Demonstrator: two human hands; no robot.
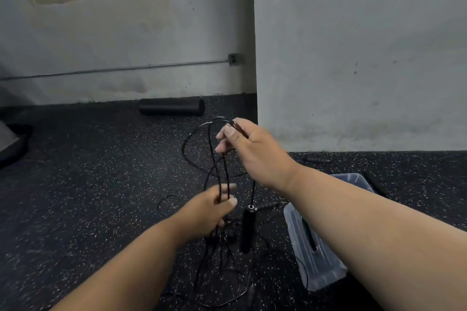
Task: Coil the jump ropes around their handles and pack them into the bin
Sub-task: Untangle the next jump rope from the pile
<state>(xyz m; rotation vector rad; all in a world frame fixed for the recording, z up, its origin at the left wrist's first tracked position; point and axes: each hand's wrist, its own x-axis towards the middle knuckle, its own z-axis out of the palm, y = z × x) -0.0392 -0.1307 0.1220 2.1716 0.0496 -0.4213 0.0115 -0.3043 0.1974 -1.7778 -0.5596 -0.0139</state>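
Our right hand (255, 151) is up high, fingers pinched on the black rope (211, 149). Our left hand (209, 212) is lower, fingers curled round more loops of it. One handle (247, 231) hangs between our arms. The clear bin (316, 247) sits on the floor (101, 184) under our right arm.

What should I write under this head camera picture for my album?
Two hands, right hand and left hand, hold up tangled black jump rope beside a clear bin.
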